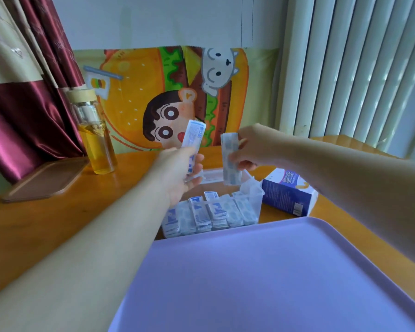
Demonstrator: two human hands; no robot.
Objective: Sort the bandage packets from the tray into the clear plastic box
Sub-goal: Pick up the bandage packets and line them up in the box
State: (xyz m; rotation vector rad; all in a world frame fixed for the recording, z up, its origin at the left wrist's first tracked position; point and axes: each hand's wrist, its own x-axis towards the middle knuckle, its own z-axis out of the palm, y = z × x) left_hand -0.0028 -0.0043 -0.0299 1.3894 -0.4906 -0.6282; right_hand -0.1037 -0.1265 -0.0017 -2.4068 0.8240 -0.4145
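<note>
The wooden table (46,224) carries a lavender tray (261,271) nearest the camera; just beyond it stands the clear plastic box (254,188), with rows of bandage packets (209,212) on end inside; a blue carton (288,192) sits just right of the box; above the box the left grip (180,173) curls round an upright packet (193,134); the right grip (252,144) pinches a second packet (230,159), hanging over the box's far end.

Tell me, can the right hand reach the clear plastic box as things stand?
Probably yes. The right hand, holding a bandage packet, hovers just over the clear plastic box; its top looks open and nothing lies between them.
</note>
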